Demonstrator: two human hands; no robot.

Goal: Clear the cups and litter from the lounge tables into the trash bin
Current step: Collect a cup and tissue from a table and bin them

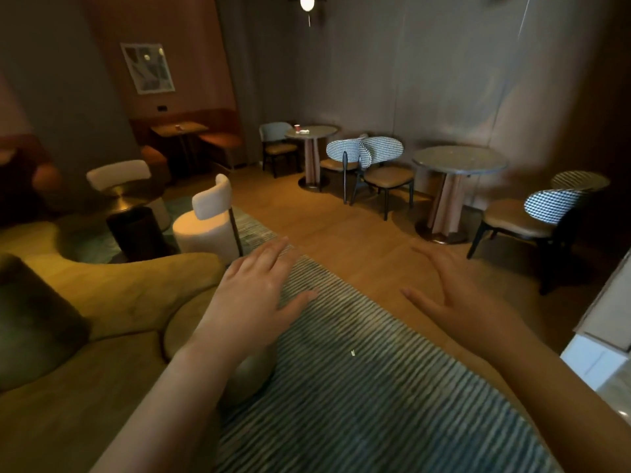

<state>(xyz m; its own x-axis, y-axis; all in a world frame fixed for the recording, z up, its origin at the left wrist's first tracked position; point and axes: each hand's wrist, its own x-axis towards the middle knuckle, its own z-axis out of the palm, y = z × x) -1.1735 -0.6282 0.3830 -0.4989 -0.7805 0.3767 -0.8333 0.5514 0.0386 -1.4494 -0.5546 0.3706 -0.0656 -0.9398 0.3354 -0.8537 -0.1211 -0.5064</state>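
My left hand (pixel 254 295) and my right hand (pixel 457 298) are stretched out in front of me, palms down, fingers straight, holding nothing. Far ahead a small red cup (pixel 297 127) stands on a round table (pixel 322 131), with a bit of white litter (pixel 303 132) beside it. Another small cup (pixel 177 127) sits on a square wooden table (pixel 191 128) in the back left booth. A tiny white scrap (pixel 353 352) lies on the striped rug (pixel 375 387) below my hands. No trash bin shows.
A yellow sofa (pixel 129 295) with a dark cushion fills the left. White round chairs (pixel 208 216) and a dark low table (pixel 136 213) stand ahead left. A second round table (pixel 459 160) with houndstooth chairs (pixel 379 155) is at right. A white counter edge (pixel 601 349) is at far right.
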